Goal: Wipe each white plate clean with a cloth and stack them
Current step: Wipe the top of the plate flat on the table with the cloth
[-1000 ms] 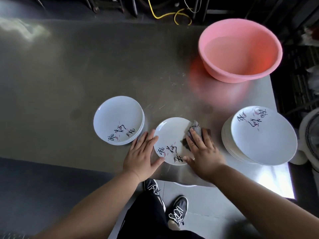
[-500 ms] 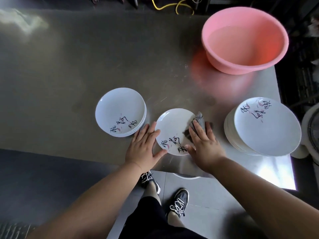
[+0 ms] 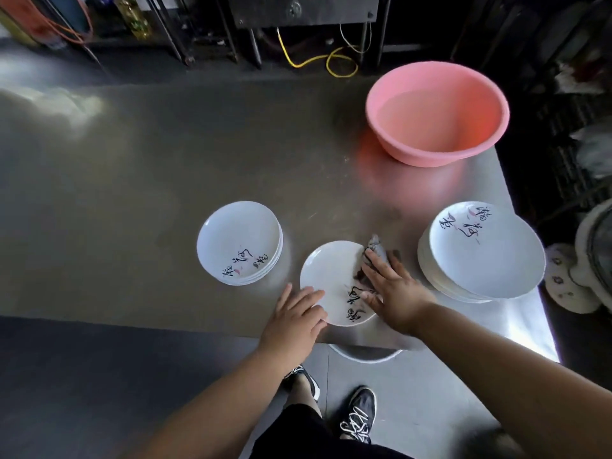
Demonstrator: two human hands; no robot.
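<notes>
A single white plate point(image 3: 331, 279) lies flat near the front edge of the steel table point(image 3: 132, 180), between 2 stacks. It is steadied by the left hand point(image 3: 293, 321), whose straight fingers are laid on its near-left rim; nothing is gripped by that hand. A grey cloth point(image 3: 376, 251) is pressed onto the plate's right side by the right hand point(image 3: 394, 293), fingers spread flat over it rather than curled round it.

The smaller stack point(image 3: 240, 241) stands to the left, just beside the plate. The taller stack point(image 3: 482, 248) sits at the table's right edge, slightly overhanging it. A pink basin point(image 3: 437, 114) is placed toward the far right corner.

The plate is judged rigid, smooth, fairly light and breakable; on bare steel it would be expected to slide or spin under wiping, so downward pressure on the rim is called for. For lifting, the rim is best pinched from opposite sides, as the shallow well offers no purchase. The cloth is soft and limp, and is best bunched under the palm. Care is advised near the front edge, where a slipping plate could be lost to the floor.
</notes>
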